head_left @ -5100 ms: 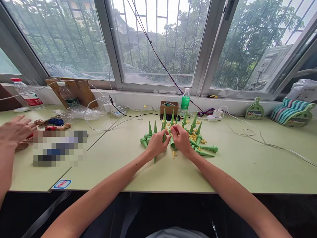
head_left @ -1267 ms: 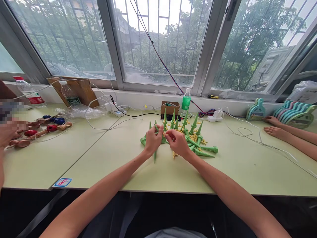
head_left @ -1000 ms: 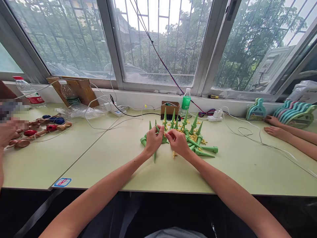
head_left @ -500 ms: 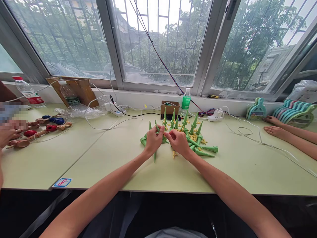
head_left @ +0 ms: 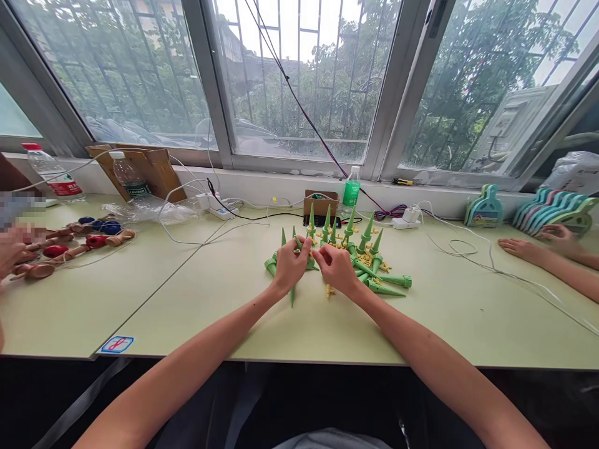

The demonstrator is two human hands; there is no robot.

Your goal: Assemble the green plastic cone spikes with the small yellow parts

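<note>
My left hand (head_left: 291, 265) is closed around a green plastic watering spike (head_left: 292, 297), whose pointed end shows below the fingers. Beside it, my right hand (head_left: 337, 265) is pinched shut, its fingertips almost touching those of the left; whatever they hold is hidden. Several green spikes (head_left: 366, 234) stand upright behind my hands, with small yellow valve pieces (head_left: 369, 257) among them. More green spikes (head_left: 386, 289) lie on their sides to the right of my right hand. One yellow piece (head_left: 329, 291) rests just below that hand.
A small cardboard box (head_left: 321, 201) and a bottle of green liquid (head_left: 350, 187) stand at the back of the table (head_left: 187, 324). White cables (head_left: 491, 249) run across it. Another person's hands (head_left: 521, 248) are at the right near pastel plastic pieces (head_left: 545, 212); wooden beads (head_left: 96, 241) lie left.
My fingertips have parted very slightly, while the spike stays in my left hand. At the right, another person's hand has moved rightward to the pastel pieces.
</note>
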